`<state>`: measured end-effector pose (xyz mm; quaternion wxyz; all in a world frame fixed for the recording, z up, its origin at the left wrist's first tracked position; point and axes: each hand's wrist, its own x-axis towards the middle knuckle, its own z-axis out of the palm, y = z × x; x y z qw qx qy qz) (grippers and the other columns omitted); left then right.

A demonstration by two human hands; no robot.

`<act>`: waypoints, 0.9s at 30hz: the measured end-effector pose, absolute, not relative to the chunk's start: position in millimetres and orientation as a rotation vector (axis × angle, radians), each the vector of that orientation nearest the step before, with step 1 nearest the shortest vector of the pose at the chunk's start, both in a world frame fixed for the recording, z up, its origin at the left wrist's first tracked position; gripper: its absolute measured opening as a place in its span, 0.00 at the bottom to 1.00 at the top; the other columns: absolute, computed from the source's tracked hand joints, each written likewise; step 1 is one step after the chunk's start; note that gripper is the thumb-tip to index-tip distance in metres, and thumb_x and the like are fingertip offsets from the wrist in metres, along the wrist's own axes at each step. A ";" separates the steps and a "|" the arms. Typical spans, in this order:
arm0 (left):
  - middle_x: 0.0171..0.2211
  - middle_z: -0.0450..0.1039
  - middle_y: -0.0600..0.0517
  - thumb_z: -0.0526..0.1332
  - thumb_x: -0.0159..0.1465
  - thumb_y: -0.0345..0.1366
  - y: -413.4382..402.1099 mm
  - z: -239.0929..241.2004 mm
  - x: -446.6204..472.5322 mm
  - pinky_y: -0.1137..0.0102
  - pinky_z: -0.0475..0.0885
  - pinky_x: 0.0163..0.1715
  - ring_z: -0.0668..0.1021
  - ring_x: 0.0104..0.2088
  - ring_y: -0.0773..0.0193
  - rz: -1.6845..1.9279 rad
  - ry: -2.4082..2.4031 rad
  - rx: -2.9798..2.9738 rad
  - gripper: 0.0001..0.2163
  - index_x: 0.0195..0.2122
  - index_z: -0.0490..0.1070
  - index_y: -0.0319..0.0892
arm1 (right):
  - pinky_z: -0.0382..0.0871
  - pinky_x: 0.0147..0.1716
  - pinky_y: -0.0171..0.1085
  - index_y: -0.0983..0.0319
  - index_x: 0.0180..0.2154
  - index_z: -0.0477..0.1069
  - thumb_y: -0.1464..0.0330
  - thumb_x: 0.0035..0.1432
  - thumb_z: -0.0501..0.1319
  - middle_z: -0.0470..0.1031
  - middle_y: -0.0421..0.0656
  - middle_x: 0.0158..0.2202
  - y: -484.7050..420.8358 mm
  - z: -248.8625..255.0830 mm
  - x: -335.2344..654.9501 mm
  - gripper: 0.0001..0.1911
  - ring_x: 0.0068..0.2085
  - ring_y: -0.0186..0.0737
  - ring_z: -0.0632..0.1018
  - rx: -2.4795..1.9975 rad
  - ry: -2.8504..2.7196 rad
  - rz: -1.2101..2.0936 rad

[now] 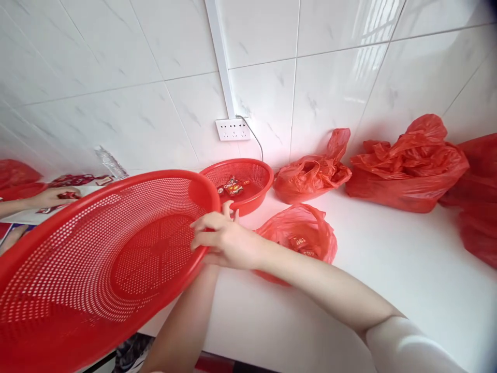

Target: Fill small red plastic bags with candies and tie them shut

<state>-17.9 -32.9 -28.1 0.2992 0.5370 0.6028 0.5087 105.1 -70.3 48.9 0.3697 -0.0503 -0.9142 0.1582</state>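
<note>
A large red perforated basket (97,259) is tilted up at the left, its open side towards me. My right hand (223,239) grips its right rim, fingers curled over the edge. My left forearm (186,321) rises from below and passes behind the basket, so that hand is hidden. Just beyond my right hand, a smaller red basket (259,173) stands on the white counter (388,269) with a few red packets (233,186) inside.
An open red plastic bag (306,233) holding packets lies beside my right arm. More full red bags (310,176) (407,166) (477,197) line the tiled wall. A wall socket (233,129) sits above the small basket. Another person's hand (50,197) handles red packets at far left.
</note>
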 end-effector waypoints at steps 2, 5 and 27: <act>0.40 0.74 0.50 0.60 0.64 0.40 -29.2 -36.1 -15.5 0.53 0.55 0.60 0.72 0.55 0.50 1.364 1.661 1.593 0.18 0.55 0.68 0.45 | 0.64 0.54 0.41 0.60 0.41 0.72 0.64 0.63 0.61 0.69 0.47 0.49 -69.0 41.5 73.0 0.08 0.52 0.42 0.71 -0.125 -2.406 0.377; 0.37 0.75 0.50 0.61 0.61 0.39 -27.2 -43.6 -13.3 0.53 0.49 0.62 0.73 0.51 0.49 1.315 1.659 1.834 0.20 0.55 0.70 0.43 | 0.65 0.51 0.34 0.60 0.41 0.73 0.62 0.61 0.63 0.69 0.47 0.47 -67.3 29.7 31.7 0.10 0.49 0.40 0.72 -0.090 -2.457 0.412; 0.46 0.78 0.52 0.51 0.68 0.35 -27.1 -57.6 -25.0 0.66 0.72 0.48 0.79 0.44 0.63 0.919 1.431 2.381 0.26 0.68 0.54 0.54 | 0.52 0.63 0.59 0.62 0.67 0.50 0.69 0.62 0.59 0.30 0.54 0.72 -82.8 14.7 -17.2 0.35 0.71 0.56 0.39 -0.374 -2.406 0.552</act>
